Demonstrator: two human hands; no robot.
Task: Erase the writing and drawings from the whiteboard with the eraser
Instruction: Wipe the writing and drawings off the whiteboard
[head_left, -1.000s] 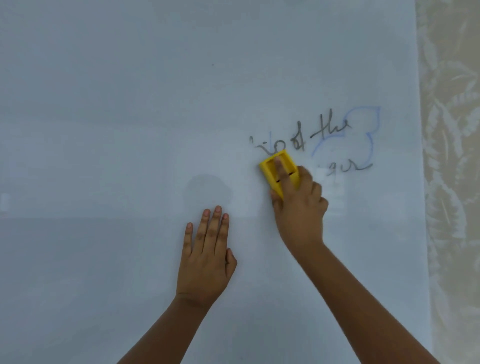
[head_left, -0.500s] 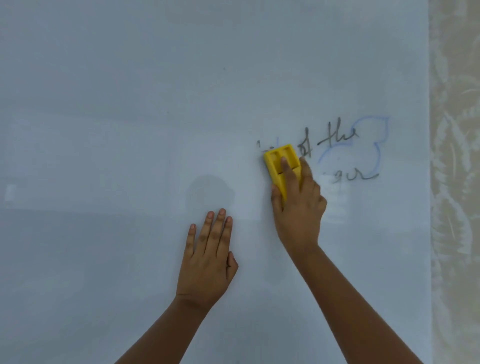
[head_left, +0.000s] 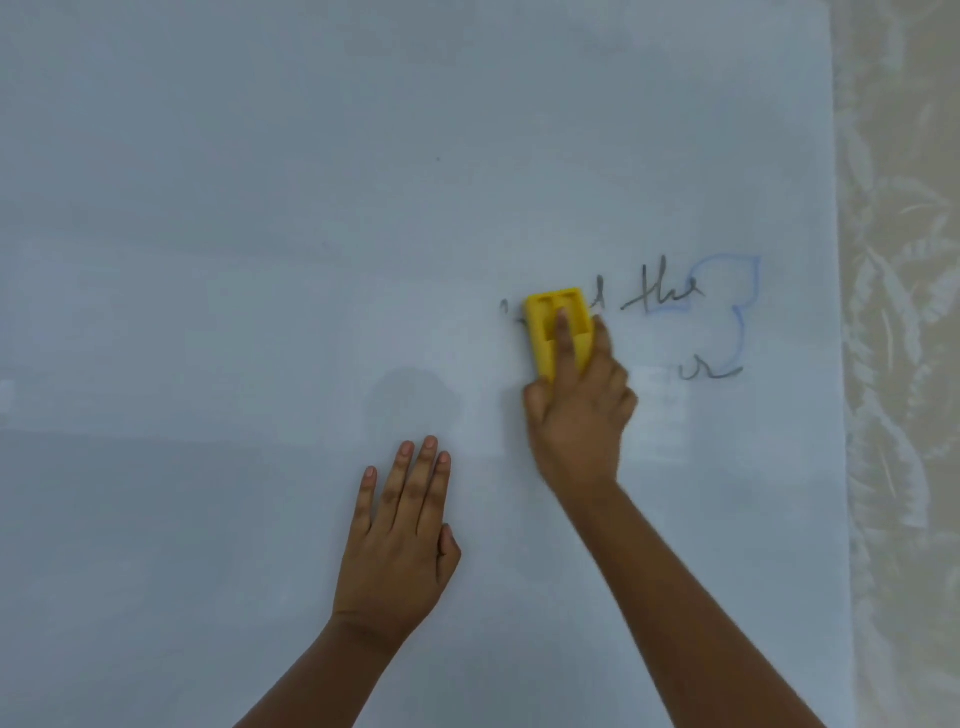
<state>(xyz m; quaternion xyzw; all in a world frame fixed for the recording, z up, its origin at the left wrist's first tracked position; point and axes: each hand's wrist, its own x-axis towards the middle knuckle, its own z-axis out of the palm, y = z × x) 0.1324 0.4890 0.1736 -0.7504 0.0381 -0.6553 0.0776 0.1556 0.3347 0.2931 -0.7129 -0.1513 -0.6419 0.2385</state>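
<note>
The whiteboard (head_left: 260, 260) fills most of the view. My right hand (head_left: 576, 415) grips the yellow eraser (head_left: 545, 322) and presses it flat on the board, the index finger lying along its top. Black writing "the" (head_left: 660, 296) remains just right of the eraser, and a faint black mark (head_left: 505, 307) sits at its left. A blue outline drawing (head_left: 743, 306) curves further right, with a black squiggle (head_left: 709, 370) below it. My left hand (head_left: 400, 540) lies flat on the board, fingers together, lower left of the eraser.
The whiteboard's right edge (head_left: 839, 364) runs top to bottom. Beyond it is a pale cloth with a leaf pattern (head_left: 904, 364). A faint grey smudge or shadow (head_left: 410, 400) shows above my left hand.
My right hand slid the eraser up and to the right over the writing. The letters left of "the" and part of the lower word are wiped away. My left hand stayed put.
</note>
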